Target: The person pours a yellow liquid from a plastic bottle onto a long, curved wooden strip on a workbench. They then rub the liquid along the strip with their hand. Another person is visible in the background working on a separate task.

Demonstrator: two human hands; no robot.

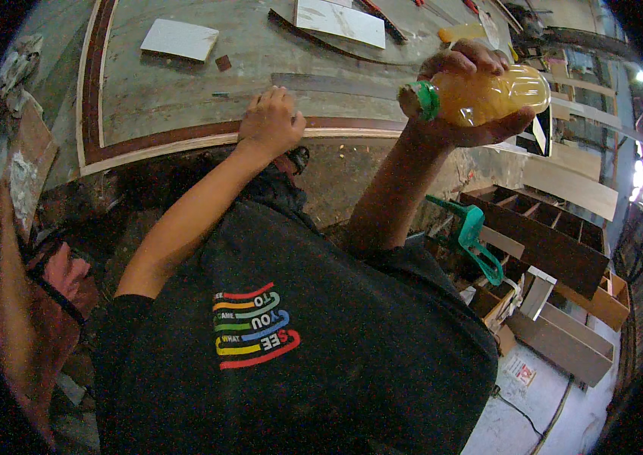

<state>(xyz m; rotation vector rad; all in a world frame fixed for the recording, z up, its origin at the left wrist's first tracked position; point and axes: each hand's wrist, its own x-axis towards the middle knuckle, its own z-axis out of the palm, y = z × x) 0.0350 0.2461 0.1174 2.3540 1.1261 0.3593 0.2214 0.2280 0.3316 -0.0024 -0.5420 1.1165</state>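
Note:
My right hand [477, 95] is raised at the right, over the near edge of the workbench [162, 98], with its fingers wrapped round a clear plastic bottle [488, 92]. Yellow-amber contents fill much of the bottle. It lies sideways in my grip, its green neck [428, 101] pointing left and a brownish, crusted tip at the end. My left hand [272, 121] rests at the bench's wood-edged front rim, its fingers loosely curled in and nothing visible in them. A flat grey strip [337, 85] lies on the bench just beyond that hand.
White rectangular panels [180, 39] and a small brown square [223, 63] lie on the bench, with a dark curved strip [314, 42] farther back. A yellow container [462, 32] stands far right. Beside me are a green plastic piece [473, 231], brown wooden boxes [537, 239] and stacked boards [572, 186].

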